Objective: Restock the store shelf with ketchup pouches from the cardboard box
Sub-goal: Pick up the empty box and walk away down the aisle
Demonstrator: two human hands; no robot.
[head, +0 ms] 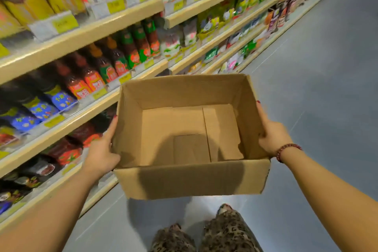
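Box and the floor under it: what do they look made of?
The cardboard box looks like corrugated cardboard, matte brown: folded bottom flaps, creased walls, a raw cut rim. The floor is smooth blue-grey with a soft sheen, perhaps vinyl or sealed concrete; the look leaves that open.

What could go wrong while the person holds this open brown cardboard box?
The open brown cardboard box looks empty, so nothing remains to shelve. The left hand and right hand grip only its thin side walls; it may slip. It could bump the cream shelf beside it.
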